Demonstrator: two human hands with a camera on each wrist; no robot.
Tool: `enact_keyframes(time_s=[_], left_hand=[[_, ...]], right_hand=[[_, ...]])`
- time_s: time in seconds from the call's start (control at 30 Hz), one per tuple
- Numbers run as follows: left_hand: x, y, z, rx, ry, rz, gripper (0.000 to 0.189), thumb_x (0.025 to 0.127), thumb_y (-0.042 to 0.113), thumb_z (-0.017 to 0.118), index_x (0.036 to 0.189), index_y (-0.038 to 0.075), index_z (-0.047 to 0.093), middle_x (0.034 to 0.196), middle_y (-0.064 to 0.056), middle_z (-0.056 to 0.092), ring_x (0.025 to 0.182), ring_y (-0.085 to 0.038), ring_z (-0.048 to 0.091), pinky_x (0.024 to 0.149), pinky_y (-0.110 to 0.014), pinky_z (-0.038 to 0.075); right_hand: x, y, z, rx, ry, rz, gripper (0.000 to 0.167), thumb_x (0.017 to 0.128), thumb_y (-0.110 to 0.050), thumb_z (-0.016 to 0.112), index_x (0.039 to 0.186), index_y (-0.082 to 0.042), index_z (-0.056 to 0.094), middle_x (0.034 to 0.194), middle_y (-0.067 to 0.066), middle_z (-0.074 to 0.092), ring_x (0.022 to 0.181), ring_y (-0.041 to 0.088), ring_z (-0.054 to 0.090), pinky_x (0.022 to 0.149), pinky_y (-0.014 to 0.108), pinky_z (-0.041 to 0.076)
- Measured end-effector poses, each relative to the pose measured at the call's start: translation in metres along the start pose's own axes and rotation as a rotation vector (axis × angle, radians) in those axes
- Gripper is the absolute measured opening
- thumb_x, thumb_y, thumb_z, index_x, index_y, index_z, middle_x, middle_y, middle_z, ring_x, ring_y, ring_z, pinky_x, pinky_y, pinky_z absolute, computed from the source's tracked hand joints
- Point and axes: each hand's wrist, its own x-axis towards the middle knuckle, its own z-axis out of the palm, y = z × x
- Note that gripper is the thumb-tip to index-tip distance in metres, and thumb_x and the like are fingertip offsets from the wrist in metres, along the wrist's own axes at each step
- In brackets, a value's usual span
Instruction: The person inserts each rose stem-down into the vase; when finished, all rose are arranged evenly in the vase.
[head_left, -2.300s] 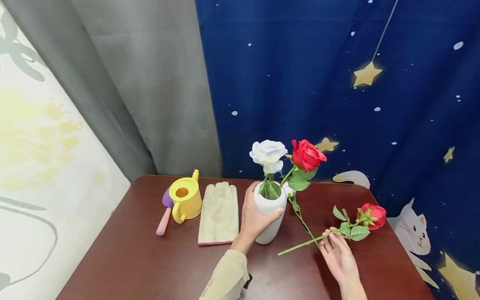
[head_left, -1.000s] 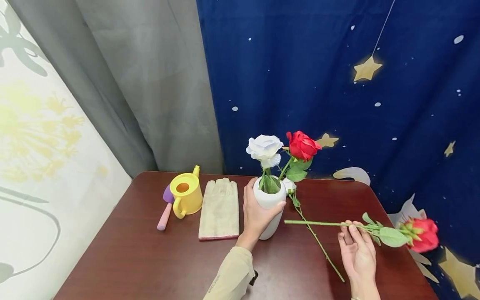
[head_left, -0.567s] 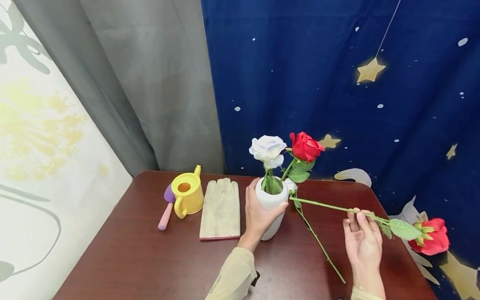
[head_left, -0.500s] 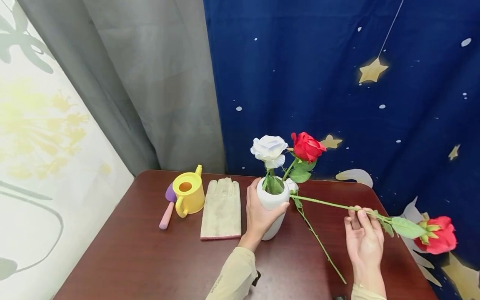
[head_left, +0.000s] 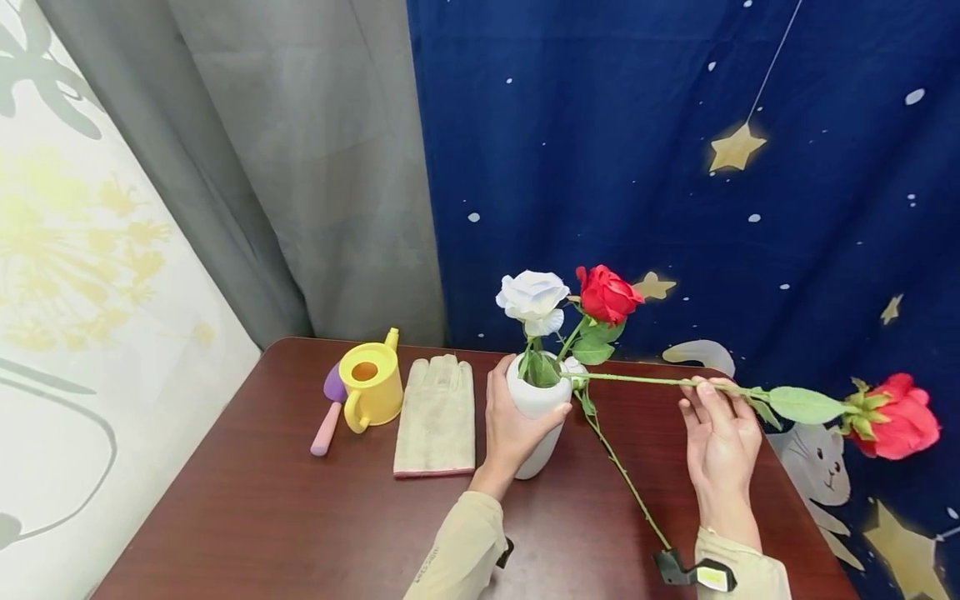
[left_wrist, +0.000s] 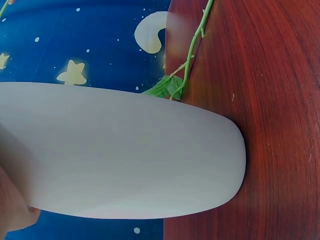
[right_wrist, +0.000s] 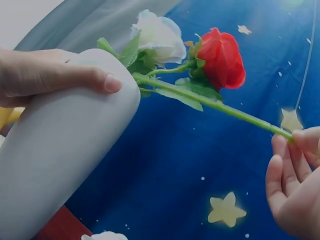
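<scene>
My left hand (head_left: 517,425) grips a white vase (head_left: 542,407) near its neck, thumb across the front. A white rose (head_left: 533,298) and a red rose (head_left: 606,293) stand in the vase. My right hand (head_left: 722,433) pinches the stem of another red rose (head_left: 896,417) between thumb and fingers. That stem lies nearly level, bloom to the right, its cut end at the vase's mouth. In the right wrist view the stem (right_wrist: 225,107) reaches the rim beside the leaves. Another white rose (head_left: 576,371) lies on the table behind the vase, its stem running toward me.
Left of the vase lie a pair of cream work gloves (head_left: 435,417), a yellow watering can (head_left: 372,387) and a small trowel with a pink handle (head_left: 326,429). The brown table (head_left: 300,525) ends at a grey curtain (head_left: 330,167) and a blue star-patterned curtain (head_left: 600,150).
My right hand has moved the red rose right and up, turning it so the stem end has swung up from the table to the vase's mouth. My left hand keeps its grip.
</scene>
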Motion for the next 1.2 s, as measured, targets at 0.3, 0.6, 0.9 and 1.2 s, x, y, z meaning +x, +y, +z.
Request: enact_keyframes(time_s=[0.3,0.6,0.9,1.2], left_hand=[[-0.001,-0.002,-0.003,0.008,0.003,-0.025,0.093,0.056,0.048,0.083,0.133,0.021,0.039,0.12,0.003,0.046,0.105,-0.009,0.047,0.084,-0.034,0.045],[-0.002,-0.001,-0.003,-0.006,-0.004,-0.025,0.093,0.056,0.048,0.084,0.134,0.021,0.039,0.12,0.005,0.046,0.106,-0.008,0.046,0.084,-0.034,0.045],[-0.001,0.0,0.0,0.009,0.005,-0.01,0.093,0.057,0.049,0.083,0.134,0.02,0.039,0.119,0.004,0.046,0.105,-0.008,0.045,0.082,-0.035,0.045],[-0.002,0.001,0.0,-0.002,-0.002,-0.019,0.093,0.058,0.05,0.082,0.134,0.022,0.038,0.121,0.005,0.045,0.107,-0.008,0.045,0.084,-0.035,0.045]], right_hand=[[0.003,0.014,0.022,-0.153,-0.055,-0.084,0.009,0.083,0.018,0.054,0.09,0.012,0.056,0.081,0.021,0.064,0.069,0.027,0.064,0.065,0.031,0.052],[0.011,0.02,0.039,-0.233,-0.152,-0.203,0.011,0.081,0.022,0.053,0.089,0.015,0.054,0.081,0.019,0.061,0.069,0.024,0.062,0.067,0.03,0.052],[0.01,0.026,0.051,-0.456,-0.204,-0.223,0.013,0.082,0.016,0.058,0.09,0.006,0.06,0.081,0.014,0.062,0.072,0.019,0.063,0.066,0.026,0.052],[0.007,0.042,0.059,-0.692,-0.301,-0.228,0.014,0.084,0.013,0.057,0.095,0.004,0.059,0.085,0.007,0.061,0.072,0.014,0.061,0.068,0.022,0.05]])
